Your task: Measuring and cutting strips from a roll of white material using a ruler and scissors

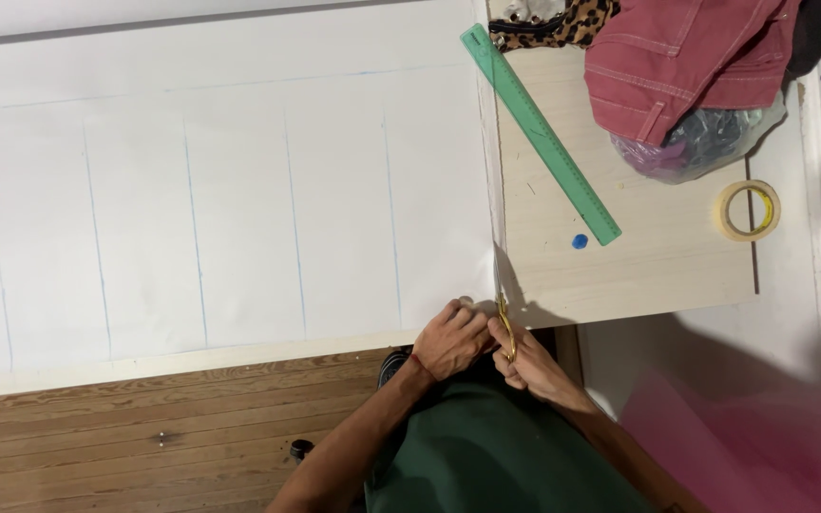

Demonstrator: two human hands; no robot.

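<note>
Right hand (pixel 529 366) grips gold scissors (pixel 505 328), blades pointing away toward the table's far edge. Left hand (pixel 450 339) pinches the white paper sheet (pixel 239 209) at its near right corner, just beside the blades. Green ruler (pixel 539 133) lies diagonal, well apart

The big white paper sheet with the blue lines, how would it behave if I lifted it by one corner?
The white paper sheet would probably flop and sag, being thin and very wide. It looks light, so a push may slide it over the table. Its edge near the scissors could crease easily.
</note>
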